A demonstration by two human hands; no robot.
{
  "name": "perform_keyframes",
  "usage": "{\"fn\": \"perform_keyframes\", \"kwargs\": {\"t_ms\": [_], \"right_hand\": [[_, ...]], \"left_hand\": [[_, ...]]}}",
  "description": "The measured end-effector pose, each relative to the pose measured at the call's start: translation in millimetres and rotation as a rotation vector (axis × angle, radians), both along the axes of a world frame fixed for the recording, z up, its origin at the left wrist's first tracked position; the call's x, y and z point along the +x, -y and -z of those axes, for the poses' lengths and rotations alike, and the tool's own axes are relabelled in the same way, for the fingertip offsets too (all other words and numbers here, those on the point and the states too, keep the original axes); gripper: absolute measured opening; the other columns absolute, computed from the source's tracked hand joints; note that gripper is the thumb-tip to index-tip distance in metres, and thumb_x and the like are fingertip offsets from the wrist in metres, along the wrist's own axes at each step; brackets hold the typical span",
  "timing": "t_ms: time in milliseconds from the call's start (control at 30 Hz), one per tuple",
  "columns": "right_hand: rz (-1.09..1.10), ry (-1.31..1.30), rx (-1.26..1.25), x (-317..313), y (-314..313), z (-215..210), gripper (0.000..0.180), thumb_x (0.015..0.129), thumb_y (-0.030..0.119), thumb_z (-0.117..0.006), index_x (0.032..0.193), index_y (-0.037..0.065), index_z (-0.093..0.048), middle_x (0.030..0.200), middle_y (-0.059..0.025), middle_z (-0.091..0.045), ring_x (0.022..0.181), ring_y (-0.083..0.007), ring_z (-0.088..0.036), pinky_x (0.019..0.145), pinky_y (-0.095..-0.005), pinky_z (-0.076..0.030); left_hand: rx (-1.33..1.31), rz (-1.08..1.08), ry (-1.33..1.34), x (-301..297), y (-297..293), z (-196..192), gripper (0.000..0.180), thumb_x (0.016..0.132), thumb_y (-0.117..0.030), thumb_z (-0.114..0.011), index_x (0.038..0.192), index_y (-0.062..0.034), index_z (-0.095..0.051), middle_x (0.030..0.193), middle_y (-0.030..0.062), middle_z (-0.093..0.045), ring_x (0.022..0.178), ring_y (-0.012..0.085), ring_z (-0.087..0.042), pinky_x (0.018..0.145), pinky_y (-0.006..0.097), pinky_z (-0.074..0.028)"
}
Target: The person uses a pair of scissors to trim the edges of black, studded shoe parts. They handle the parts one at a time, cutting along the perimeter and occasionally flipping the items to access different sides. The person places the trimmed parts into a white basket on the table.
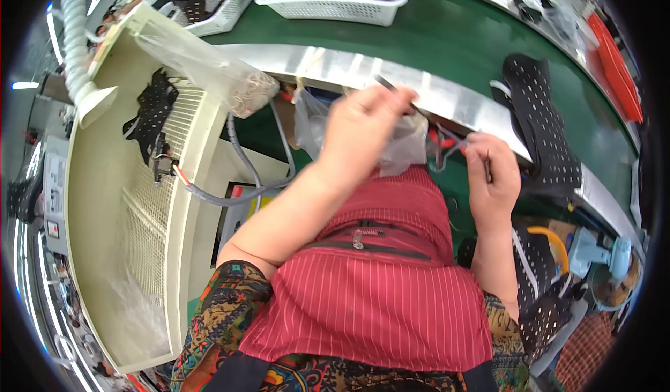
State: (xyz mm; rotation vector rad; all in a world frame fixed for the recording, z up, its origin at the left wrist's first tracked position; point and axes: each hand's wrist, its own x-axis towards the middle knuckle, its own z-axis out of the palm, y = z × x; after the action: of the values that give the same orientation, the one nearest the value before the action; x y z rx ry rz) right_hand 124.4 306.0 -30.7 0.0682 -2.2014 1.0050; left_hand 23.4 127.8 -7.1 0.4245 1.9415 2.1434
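My left hand (366,123), smeared by motion, is closed at the metal edge of the green table. A small dark strip (385,83) sticks out at its fingertips; its kind cannot be made out. Under that hand hangs a translucent plastic bag (405,144). My right hand (494,175) is lower and to the right, fingers curled in, and what they hold, if anything, is hidden. Beside its fingertips a greyish loop (447,151) and a red piece (440,138) hang below the edge. A black dotted fabric stack (541,120) lies right of it.
White baskets (335,9) of dotted fabric stand on the green table (447,36). At left is a cream perforated tray (105,252) with a black fabric piece (153,113), a grey hose (230,198) and a bag of bands (244,92). A blue fan (593,256) stands at right.
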Motion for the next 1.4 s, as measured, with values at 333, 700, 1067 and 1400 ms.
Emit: {"fn": "perform_keyframes", "kwargs": {"t_ms": [333,700,1067,1400], "right_hand": [[0.738,-0.021,-0.436,100,-126,1,0.011,0.085,0.013,-0.064,0.089,0.002,-0.064,0.081,-0.0002,-0.06,0.064,-0.0035,-0.047,0.056,-0.018,-0.035],[0.996,-0.237,-0.605,196,-208,-35,0.014,0.086,0.014,-0.061,0.089,0.001,-0.061,0.056,0.0018,-0.039,0.047,-0.0063,-0.033,0.043,-0.0215,-0.022],[0.82,0.136,-0.403,184,-191,-34,0.012,0.085,0.012,-0.064,0.094,0.004,-0.063,0.065,0.0036,-0.049,0.051,-0.0026,-0.032,0.046,-0.019,-0.02],[0.699,-0.062,0.149,100,-102,-90,0.02,0.087,0.001,-0.056,0.105,-0.009,-0.058,0.079,-0.006,-0.056,0.07,-0.0106,-0.051,0.063,-0.0217,-0.042]], "left_hand": [[0.261,-0.379,-0.053,-64,98,0,0.021,0.089,-0.018,-0.061,0.101,-0.0004,-0.062,0.08,0.0057,-0.063,0.074,0.0168,-0.062,0.069,0.026,-0.049],[0.303,-0.468,-0.098,-75,217,-7,0.023,0.09,-0.019,-0.059,0.104,-0.0014,-0.06,0.082,0.0017,-0.059,0.074,0.0152,-0.053,0.074,0.031,-0.045],[0.288,-0.061,-0.123,-47,181,-38,0.019,0.092,-0.015,-0.054,0.101,0.0007,-0.061,0.08,0.007,-0.06,0.071,0.0162,-0.051,0.074,0.033,-0.042],[-0.179,0.036,-0.139,1,50,-6,0.011,0.088,-0.006,-0.058,0.091,-0.0002,-0.067,0.082,0.0029,-0.064,0.069,0.0072,-0.055,0.066,0.02,-0.043]]}}
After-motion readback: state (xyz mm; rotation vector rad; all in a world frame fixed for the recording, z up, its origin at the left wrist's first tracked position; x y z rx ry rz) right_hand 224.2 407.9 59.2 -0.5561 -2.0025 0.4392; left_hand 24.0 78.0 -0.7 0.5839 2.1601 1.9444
